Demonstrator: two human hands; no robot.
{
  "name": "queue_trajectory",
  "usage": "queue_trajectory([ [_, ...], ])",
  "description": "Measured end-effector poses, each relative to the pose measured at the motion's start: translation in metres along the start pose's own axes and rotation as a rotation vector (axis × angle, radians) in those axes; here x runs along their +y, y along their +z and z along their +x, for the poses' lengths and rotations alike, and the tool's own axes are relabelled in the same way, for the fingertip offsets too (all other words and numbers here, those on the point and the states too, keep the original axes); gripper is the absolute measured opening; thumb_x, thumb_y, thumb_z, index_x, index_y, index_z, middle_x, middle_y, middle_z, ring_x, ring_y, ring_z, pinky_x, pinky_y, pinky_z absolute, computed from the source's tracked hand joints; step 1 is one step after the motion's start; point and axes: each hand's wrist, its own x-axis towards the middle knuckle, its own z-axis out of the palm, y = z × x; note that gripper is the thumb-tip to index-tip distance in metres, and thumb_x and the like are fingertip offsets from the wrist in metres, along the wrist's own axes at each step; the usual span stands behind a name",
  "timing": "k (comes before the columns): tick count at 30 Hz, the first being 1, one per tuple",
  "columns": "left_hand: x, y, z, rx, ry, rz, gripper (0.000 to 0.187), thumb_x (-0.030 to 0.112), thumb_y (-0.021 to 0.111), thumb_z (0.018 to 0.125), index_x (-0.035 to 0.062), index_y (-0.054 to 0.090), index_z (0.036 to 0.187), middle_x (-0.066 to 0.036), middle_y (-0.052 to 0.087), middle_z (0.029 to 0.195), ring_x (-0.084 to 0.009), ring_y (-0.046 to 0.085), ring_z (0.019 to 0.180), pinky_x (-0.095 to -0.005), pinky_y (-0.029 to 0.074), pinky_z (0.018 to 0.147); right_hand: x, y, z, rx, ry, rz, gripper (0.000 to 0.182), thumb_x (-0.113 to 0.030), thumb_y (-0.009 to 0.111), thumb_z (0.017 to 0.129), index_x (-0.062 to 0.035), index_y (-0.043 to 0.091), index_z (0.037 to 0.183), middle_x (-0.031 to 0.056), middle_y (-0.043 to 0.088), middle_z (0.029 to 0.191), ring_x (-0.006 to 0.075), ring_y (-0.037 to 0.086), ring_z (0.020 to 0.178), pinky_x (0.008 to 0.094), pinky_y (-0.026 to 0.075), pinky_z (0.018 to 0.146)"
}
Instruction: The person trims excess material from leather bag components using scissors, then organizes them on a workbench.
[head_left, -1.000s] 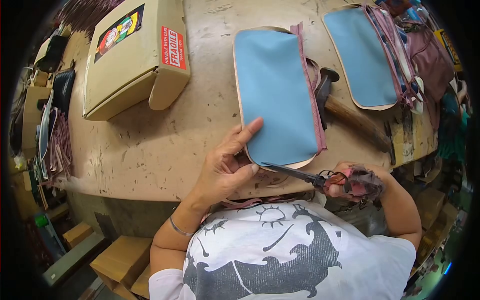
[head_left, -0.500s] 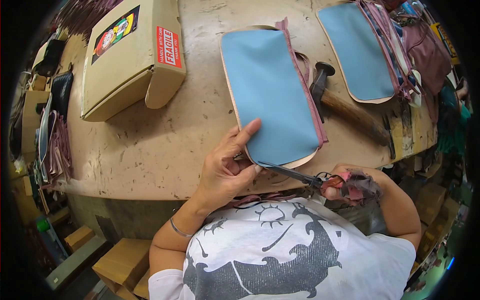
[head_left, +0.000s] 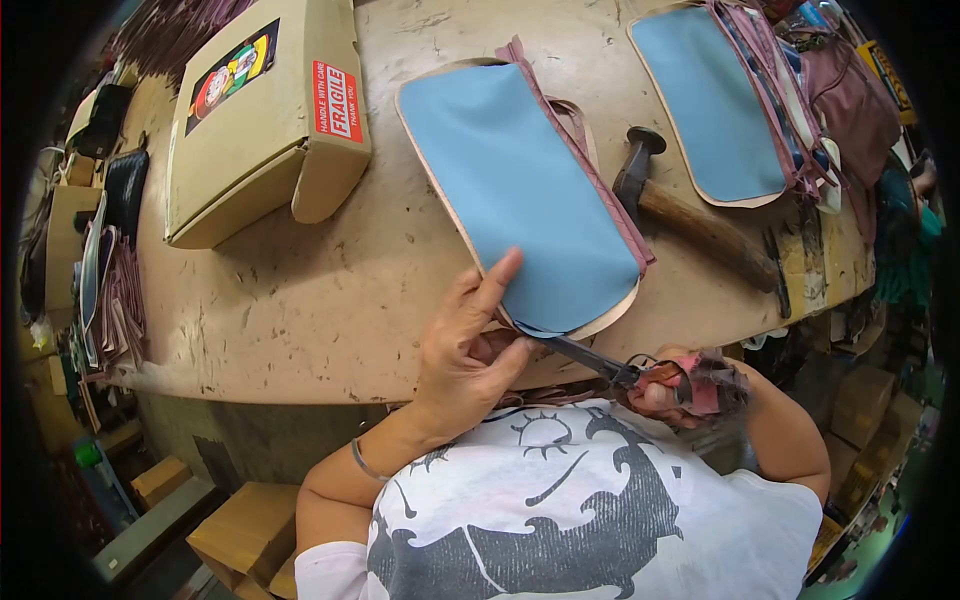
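Note:
A light blue bag panel [head_left: 530,190] with a pale edge and a mauve zipper strip lies slanted on the worktable. My left hand [head_left: 465,345] grips its near left corner, the index finger on the blue face and the thumb at the lower edge. In my right hand [head_left: 668,388] is a pair of scissors [head_left: 585,357], its handles wrapped in red and dark cloth. The dark blades reach left to the panel's bottom edge, close to my left thumb. Their tips are partly hidden by the panel.
A hammer [head_left: 700,222] with a wooden handle lies right of the panel. Beyond it is a stack of similar blue pieces [head_left: 710,110]. A cardboard box [head_left: 270,130] marked fragile stands at the left on the worktable [head_left: 270,340]. Mauve pieces [head_left: 122,295] hang at the far left.
The panel has turned counterclockwise, its far end swinging left. My right hand and the scissors have shifted slightly left and toward me. The blades have slid further under the corner.

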Motion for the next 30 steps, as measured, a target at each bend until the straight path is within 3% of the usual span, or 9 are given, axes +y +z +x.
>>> queue_trajectory([
  [6, -0.004, 0.003, -0.001, -0.029, 0.05, 0.038, 0.061, -0.019, 0.047, 0.066, -0.0047, 0.027, 0.121, -0.006, 0.029, 0.111, -0.0168, 0.039, 0.105, -0.0275, 0.044, 0.084, 0.023, -0.003, 0.008, -0.083, -0.018, 0.435, 0.038, -0.039, 0.063, 0.069, -0.0044, 0.057, 0.083, -0.0022, 0.047, 0.053, 0.0049, 0.044, 0.041, 0.0169, 0.029, 0.034],
  [11, -0.007, 0.005, -0.003, 0.013, 0.04, 0.012, 0.059, -0.018, 0.048, 0.066, -0.0023, 0.031, 0.12, -0.008, 0.031, 0.111, -0.0164, 0.043, 0.1, -0.0248, 0.045, 0.082, 0.006, 0.002, 0.003, -0.12, 0.012, 0.058, 0.041, -0.036, 0.066, 0.066, -0.0033, 0.053, 0.088, 0.0004, 0.049, 0.063, 0.0051, 0.043, 0.044, 0.0178, 0.032, 0.038],
  [14, -0.002, 0.007, -0.001, 0.053, -0.018, -0.07, 0.059, -0.016, 0.05, 0.066, -0.0015, 0.032, 0.12, -0.009, 0.032, 0.111, -0.016, 0.044, 0.099, -0.0244, 0.044, 0.083, 0.022, -0.005, 0.004, -0.176, -0.11, 0.015, 0.039, -0.035, 0.067, 0.065, -0.0043, 0.052, 0.086, -0.0002, 0.049, 0.065, 0.005, 0.043, 0.048, 0.0177, 0.032, 0.04],
  [15, -0.001, 0.007, 0.0, 0.063, -0.039, -0.102, 0.059, -0.016, 0.051, 0.067, -0.0017, 0.032, 0.12, -0.008, 0.032, 0.11, -0.016, 0.043, 0.1, -0.0249, 0.044, 0.085, 0.023, 0.002, 0.001, -0.107, -0.188, 0.243, 0.043, -0.035, 0.072, 0.059, -0.0047, 0.052, 0.082, -0.0013, 0.048, 0.066, 0.0058, 0.043, 0.052, 0.0179, 0.032, 0.042],
  [17, -0.001, 0.005, 0.001, 0.035, -0.047, -0.134, 0.058, -0.014, 0.051, 0.068, -0.0017, 0.031, 0.121, -0.008, 0.033, 0.11, -0.016, 0.041, 0.103, -0.0252, 0.042, 0.086, 0.049, 0.019, 0.018, 0.041, -0.591, 0.507, 0.041, -0.031, 0.074, 0.059, -0.0048, 0.05, 0.079, -0.0004, 0.048, 0.069, 0.007, 0.044, 0.055, 0.0183, 0.034, 0.045],
  [19, -0.005, 0.0, 0.001, 0.013, -0.055, -0.143, 0.057, -0.013, 0.052, 0.069, -0.002, 0.031, 0.121, -0.007, 0.033, 0.109, -0.016, 0.039, 0.105, -0.0253, 0.041, 0.086, 0.046, 0.003, 0.019, -0.01, -0.605, 0.325, 0.034, -0.011, 0.073, 0.059, -0.0053, 0.044, 0.077, 0.0011, 0.045, 0.072, 0.0097, 0.045, 0.061, 0.0211, 0.037, 0.053],
  [22, -0.013, -0.005, 0.0, 0.001, -0.085, -0.142, 0.052, -0.012, 0.051, 0.07, -0.0027, 0.034, 0.118, -0.007, 0.034, 0.108, -0.0158, 0.038, 0.106, -0.0245, 0.041, 0.085, 0.027, 0.033, 0.036, 0.182, -0.917, 0.605, 0.039, -0.009, 0.073, 0.058, -0.005, 0.042, 0.081, 0.0042, 0.043, 0.071, 0.0145, 0.049, 0.064, 0.0249, 0.045, 0.055],
  [27, 0.002, 0.005, -0.002, 0.007, -0.137, -0.148, 0.044, -0.011, 0.05, 0.072, -0.0033, 0.039, 0.113, -0.006, 0.035, 0.108, -0.015, 0.04, 0.104, -0.0236, 0.041, 0.084, -0.011, 0.043, 0.032, 0.652, -1.055, 0.386, 0.041, 0.004, 0.064, 0.062, -0.0072, 0.031, 0.085, 0.0003, 0.038, 0.07, 0.0091, 0.041, 0.063, 0.0224, 0.039, 0.059],
  [30, 0.0, 0.007, -0.006, -0.009, -0.146, -0.198, 0.045, -0.01, 0.048, 0.073, -0.0021, 0.037, 0.115, -0.007, 0.035, 0.11, -0.0151, 0.04, 0.104, -0.0242, 0.039, 0.088, -0.019, 0.049, 0.034, 0.766, -0.973, 0.424, 0.036, 0.004, 0.063, 0.064, -0.0053, 0.034, 0.083, 0.0004, 0.04, 0.07, 0.0075, 0.043, 0.064, 0.02, 0.041, 0.057],
])
